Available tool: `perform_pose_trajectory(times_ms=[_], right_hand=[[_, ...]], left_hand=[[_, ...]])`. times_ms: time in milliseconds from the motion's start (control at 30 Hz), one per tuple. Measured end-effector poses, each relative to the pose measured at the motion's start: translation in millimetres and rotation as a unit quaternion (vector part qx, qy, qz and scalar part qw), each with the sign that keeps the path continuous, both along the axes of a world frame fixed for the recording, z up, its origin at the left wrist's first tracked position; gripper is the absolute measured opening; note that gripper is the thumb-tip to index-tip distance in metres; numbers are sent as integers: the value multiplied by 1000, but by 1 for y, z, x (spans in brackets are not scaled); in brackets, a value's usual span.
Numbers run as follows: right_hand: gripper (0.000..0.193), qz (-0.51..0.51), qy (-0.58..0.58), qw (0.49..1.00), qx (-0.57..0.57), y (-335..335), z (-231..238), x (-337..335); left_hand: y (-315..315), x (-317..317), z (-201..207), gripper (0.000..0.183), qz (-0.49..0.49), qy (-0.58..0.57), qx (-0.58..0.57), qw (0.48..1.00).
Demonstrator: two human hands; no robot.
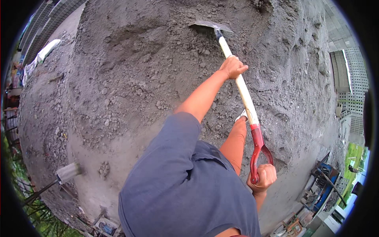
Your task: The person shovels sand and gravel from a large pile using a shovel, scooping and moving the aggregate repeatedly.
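Observation:
A shovel (246, 98) with a pale wooden shaft and a red D-shaped handle slants across the middle of the view. My left hand (234, 68) is closed round the upper part of the shaft, nearer the metal blade (213, 26). At the other end, my right hand (263, 177) grips the red handle. The blade touches the grey heap of sandy, gravelly material (130, 59), and its lower edge is partly hidden there. Loose lumps lie below the blade. One bare leg (235, 142) shows beside the shaft, its light shoe (241, 115) on the loose material.
Stacked grey blocks (357, 87) stand at the right, and more block stacks (47, 23) at the upper left. A white sack (45, 51) lies by the heap's left side. Another long-handled tool (69, 173) is at the lower left. Machinery (321, 185) stands at the lower right.

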State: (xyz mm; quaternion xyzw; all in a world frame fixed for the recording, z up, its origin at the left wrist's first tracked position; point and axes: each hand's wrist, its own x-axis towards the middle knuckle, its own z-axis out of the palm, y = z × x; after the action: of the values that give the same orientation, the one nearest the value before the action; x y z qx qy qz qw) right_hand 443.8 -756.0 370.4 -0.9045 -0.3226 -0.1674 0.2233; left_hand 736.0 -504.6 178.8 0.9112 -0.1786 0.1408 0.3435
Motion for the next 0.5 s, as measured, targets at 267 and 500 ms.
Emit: perform_pose_trajectory(times_ms=[267,500], right_hand=[[18,-106,36,992,61,34,18,-81],[14,-296,149,925,186,7,-13,-110]], left_hand=[[20,-109,-7,32,28,15,-124,992],[96,-258,-129,52,244,369,-451,775]])
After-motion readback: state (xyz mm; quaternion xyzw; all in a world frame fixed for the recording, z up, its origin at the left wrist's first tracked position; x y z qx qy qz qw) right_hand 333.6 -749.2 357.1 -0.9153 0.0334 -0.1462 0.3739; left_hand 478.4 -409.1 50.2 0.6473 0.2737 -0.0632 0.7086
